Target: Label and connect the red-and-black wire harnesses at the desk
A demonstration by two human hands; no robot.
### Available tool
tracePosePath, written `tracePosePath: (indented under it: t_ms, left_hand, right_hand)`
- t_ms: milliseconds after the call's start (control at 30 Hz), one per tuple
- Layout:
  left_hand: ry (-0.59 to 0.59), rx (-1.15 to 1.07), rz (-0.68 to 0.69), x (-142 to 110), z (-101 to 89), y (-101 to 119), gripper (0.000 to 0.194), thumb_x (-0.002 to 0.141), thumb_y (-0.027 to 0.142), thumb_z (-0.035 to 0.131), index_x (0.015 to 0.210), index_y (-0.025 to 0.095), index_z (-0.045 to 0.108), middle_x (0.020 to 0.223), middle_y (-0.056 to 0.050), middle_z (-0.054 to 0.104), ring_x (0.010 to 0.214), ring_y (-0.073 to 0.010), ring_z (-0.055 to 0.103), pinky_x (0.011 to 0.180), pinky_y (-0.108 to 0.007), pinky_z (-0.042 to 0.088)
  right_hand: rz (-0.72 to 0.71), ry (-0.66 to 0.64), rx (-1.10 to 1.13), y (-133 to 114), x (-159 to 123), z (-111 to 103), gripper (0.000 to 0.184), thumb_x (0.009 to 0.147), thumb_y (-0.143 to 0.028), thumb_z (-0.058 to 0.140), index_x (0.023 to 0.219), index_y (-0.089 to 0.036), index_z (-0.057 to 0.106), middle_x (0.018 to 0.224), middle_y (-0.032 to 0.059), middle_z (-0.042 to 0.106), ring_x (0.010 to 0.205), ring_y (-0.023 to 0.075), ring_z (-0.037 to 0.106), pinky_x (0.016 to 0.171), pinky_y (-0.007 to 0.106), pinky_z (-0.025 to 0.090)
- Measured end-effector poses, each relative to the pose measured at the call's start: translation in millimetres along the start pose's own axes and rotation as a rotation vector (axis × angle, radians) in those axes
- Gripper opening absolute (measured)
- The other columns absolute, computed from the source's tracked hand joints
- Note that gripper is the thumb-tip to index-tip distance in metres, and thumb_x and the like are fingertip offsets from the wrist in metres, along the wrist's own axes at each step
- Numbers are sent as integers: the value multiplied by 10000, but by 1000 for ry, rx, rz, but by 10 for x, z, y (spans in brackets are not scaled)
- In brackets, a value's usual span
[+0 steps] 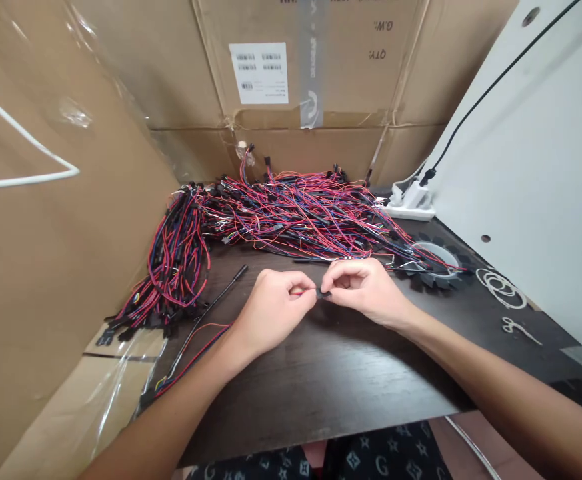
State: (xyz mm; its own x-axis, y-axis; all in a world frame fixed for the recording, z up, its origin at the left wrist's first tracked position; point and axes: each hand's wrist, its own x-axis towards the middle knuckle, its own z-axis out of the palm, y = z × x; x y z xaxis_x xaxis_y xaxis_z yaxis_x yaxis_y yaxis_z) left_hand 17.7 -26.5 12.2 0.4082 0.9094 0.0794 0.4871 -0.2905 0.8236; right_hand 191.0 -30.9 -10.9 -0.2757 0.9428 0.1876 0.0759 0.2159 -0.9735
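Observation:
Over the middle of the dark table, my left hand [273, 310] and my right hand [368, 290] meet almost fingertip to fingertip. A small black connector [323, 294] sits between them, pinched by the thumb and fingers of my right hand. Thin wires, red and yellowish, run into it from the left, and my left hand pinches them close to the connector. Red and dark wires [198, 353] come out below my left forearm, beside a thin black cable [221, 293] with a thicker end. My fingers cover part of the connector.
A large tangle of red, blue and black wire harnesses [301, 207] lies behind my hands. A looped bundle [175, 260] is at left. To the right are a white power strip [408, 212], a black toothed ring [435, 260], a coiled white cord [501, 288] and small scissors [519, 330].

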Motion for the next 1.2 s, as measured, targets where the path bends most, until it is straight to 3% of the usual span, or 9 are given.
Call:
tracePosePath:
  t_ms: [200,433,633,933,1200]
  left_hand:
    - [-116,-350,-289,26,-34,19,94,584,196,638,615,108,630,471,53,461,451,-48,344,449,-186,243]
    - [-146,-522,-370,10,-57,57,142,584,264,663,612,130,624,425,77,378,369,-26,236,376,-186,124]
    - [-111,-537,-374,1,-35,49,152,566,254,690,597,132,605,441,74,406,370,-19,230,372,-186,122]
    - [-67,-456,-283,26,-42,6,184,580,242,732,604,123,593,459,66,464,406,-29,315,407,-172,221]
    - [17,-308,-167,6,-31,65,153,587,169,691,579,126,545,530,39,542,473,-50,446,465,-166,344]
  right_hand:
    - [-172,-45,-169,-22,-24,-19,155,655,-68,537,655,-148,670,669,6,599,583,82,503,552,216,388]
    - [-291,-69,-258,-46,-30,-40,165,693,-65,544,657,-168,669,689,19,617,621,105,547,553,229,396]
    - [-472,-39,-321,-30,-28,-29,160,726,-55,553,653,-170,636,686,19,601,620,103,543,557,232,395]
    - [-421,-43,-369,-45,-68,-51,104,744,-65,536,729,-160,576,715,19,580,589,88,475,526,223,368]
    - [-165,-44,-79,-91,-81,-19,32,758,-171,590,770,-169,560,712,9,562,584,88,485,543,232,401]
